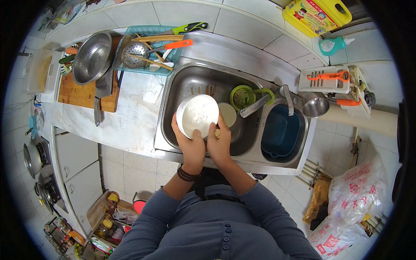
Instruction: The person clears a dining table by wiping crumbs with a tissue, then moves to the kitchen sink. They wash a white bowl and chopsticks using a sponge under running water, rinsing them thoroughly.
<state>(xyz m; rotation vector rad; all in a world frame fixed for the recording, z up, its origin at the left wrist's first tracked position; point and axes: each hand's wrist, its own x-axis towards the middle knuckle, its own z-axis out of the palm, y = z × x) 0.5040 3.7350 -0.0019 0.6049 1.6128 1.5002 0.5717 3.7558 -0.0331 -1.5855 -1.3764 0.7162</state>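
Observation:
Over the left sink basin point(243, 138), my left hand point(190, 146) grips a white bowl point(200, 113) by its near left side. Suds or cloudy liquid show inside the bowl, which is tilted. My right hand point(218, 139) holds the bowl's right side and has a small pale yellowish piece, perhaps a sponge, at its fingers. Behind my right hand a second white bowl point(228, 114) rests in the basin. Several brown chopstick-like tips point(208, 90) show beyond the held bowl. A green strainer point(242, 98) with bits in it stands under the metal faucet point(256, 105).
A blue basin point(281, 130) fills the right sink. Left of the sinks are a teal basket point(177, 55) of utensils, a metal colander bowl point(92, 58) and a cleaver point(103, 87) on a wooden cutting board point(74, 92). A ladle point(315, 107) hangs at the right.

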